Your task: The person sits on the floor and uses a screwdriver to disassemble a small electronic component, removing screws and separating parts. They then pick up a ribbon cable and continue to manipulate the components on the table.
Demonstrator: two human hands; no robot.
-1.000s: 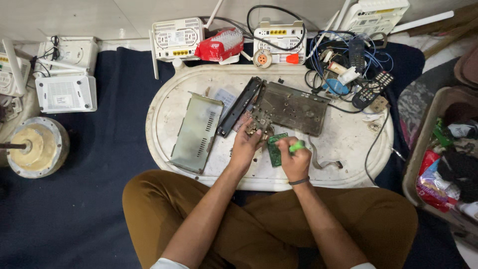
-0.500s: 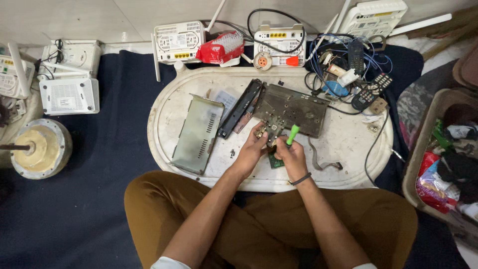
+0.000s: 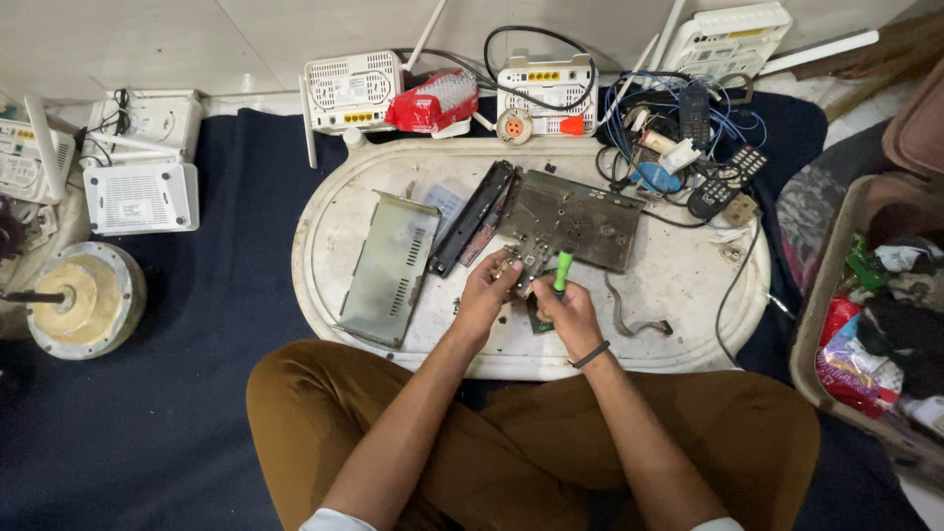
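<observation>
Green-handled screwdriver [image 3: 562,268] is clenched in the right hand [image 3: 567,317], tip down at the near left corner of the open metal chassis [image 3: 572,218], which sits mid-way across the white oval counter [image 3: 688,295]. Left hand [image 3: 489,287] has its fingers [image 3: 508,266] pinched on a small bracket or part right at that same corner, touching the chassis edge; can't tell exactly what the bit is.

Handling-wise, I'd guess the chassis is thin sheet metal: stiff, light-ish, sharp along the edges, so best held by the flat rim and not the board side. The small green circuit board [image 3: 536,320] under the right hand looks fragile, edges only. The screwdriver handle is plastic and easy to hold.

Versus a second ago: the right hand was lower and nearer, gripping the screwdriver over the little board; now it's moved up to the chassis corner with the handle standing more upright. The vented cover [image 3: 388,265] on the left hasn't budged.
</observation>
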